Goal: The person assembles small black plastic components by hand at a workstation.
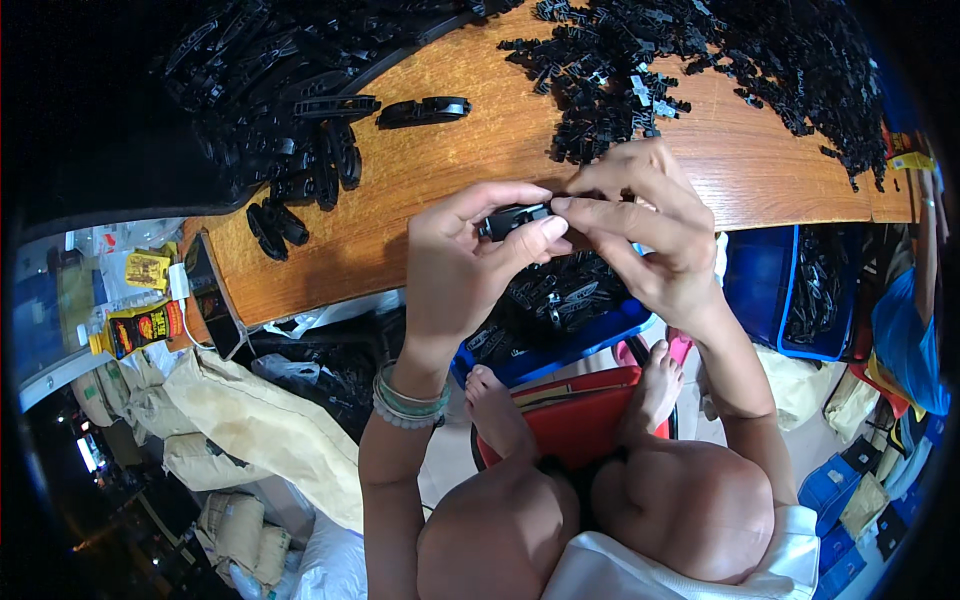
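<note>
Above the table's near edge, my left hand (470, 250) pinches a glossy black plastic clip-like part (515, 218) between thumb and fingers. My right hand (655, 220) meets it at its right end, thumb and forefinger pressed together; whatever is between those fingertips is hidden. Small black plastic pieces (610, 100) lie heaped on the wooden table (480, 165) just beyond my right hand. Longer black parts (425, 111) like the held one are scattered toward the left, several of them bunched beside a dark heap (270, 90).
Under my hands a blue bin (540, 366) holds more black parts. Another blue bin (762, 290) with black parts stands at the right. Between my feet is a red stool (565, 425). Brown sacks (250, 410) and yellow-black packets (140, 328) crowd the left side.
</note>
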Demonstrator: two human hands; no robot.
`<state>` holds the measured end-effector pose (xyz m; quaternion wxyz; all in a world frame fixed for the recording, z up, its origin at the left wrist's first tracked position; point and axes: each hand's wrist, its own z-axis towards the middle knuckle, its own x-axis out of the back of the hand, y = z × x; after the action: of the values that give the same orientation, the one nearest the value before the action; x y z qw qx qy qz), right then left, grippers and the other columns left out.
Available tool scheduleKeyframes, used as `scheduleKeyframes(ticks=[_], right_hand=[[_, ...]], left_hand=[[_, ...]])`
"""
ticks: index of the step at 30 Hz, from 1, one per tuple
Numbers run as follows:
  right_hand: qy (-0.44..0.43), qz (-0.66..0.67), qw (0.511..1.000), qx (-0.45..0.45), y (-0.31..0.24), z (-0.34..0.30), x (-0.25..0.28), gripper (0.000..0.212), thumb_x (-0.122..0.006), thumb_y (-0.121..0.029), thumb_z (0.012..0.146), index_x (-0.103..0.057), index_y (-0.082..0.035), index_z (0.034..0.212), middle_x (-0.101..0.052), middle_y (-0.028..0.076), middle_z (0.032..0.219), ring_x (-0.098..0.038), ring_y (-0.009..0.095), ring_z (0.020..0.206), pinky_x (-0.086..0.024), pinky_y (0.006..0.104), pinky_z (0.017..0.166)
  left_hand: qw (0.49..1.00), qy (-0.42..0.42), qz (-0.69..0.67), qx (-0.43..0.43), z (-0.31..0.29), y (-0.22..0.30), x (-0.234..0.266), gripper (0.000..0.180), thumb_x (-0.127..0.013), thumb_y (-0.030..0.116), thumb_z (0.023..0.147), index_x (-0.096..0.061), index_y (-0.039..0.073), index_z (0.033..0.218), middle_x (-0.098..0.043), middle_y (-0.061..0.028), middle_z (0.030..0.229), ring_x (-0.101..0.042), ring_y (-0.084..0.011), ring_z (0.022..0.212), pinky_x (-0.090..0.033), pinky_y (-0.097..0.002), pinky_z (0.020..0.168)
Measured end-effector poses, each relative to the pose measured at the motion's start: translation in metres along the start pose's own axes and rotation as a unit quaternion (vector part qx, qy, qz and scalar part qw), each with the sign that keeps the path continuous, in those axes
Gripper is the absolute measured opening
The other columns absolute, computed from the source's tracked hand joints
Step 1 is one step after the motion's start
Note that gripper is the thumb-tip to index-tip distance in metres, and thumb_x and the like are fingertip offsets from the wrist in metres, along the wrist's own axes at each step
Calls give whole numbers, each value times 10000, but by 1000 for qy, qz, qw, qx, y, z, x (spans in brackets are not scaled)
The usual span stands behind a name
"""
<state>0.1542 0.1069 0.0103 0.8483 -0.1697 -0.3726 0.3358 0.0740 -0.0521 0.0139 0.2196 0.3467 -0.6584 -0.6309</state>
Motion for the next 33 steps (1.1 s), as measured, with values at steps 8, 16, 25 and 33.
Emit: scheduleKeyframes(ticks=[8,16,25,33], right_hand=[[-35,147,959,-238,-18,-15,10,203,-665,-75,783,-629,42,946,-603,120,786,-589,177,670,-454,248,577],[-270,207,905,-257,-13,-45,6,170,-663,-63,777,-664,25,923,-625,113,784,-583,133,574,-475,252,512],[61,-200,962,-175,44,8,14,205,-621,-57,774,-635,-33,977,-567,130,902,-556,297,844,-453,360,745],[52,-162,960,-221,58,5,6,189,-619,-43,749,-642,-16,934,-575,126,904,-555,298,859,-449,375,761]], left_hand=[[990,-62,113,-48,-7,12,-2,220,-640,30,770,-625,-23,982,-670,-111,833,-658,-130,758,-506,-215,671],[912,50,389,-117,27,16,29,251,-618,35,794,-602,-6,1041,-636,-101,928,-645,-182,719,-504,-274,670],[723,147,655,-163,58,4,49,239,-644,98,762,-598,10,980,-566,-129,996,-582,-331,844,-464,-377,727],[966,127,185,-128,40,5,32,332,-617,32,798,-472,-13,1094,-580,-100,705,-567,-137,552,-451,-242,491]])
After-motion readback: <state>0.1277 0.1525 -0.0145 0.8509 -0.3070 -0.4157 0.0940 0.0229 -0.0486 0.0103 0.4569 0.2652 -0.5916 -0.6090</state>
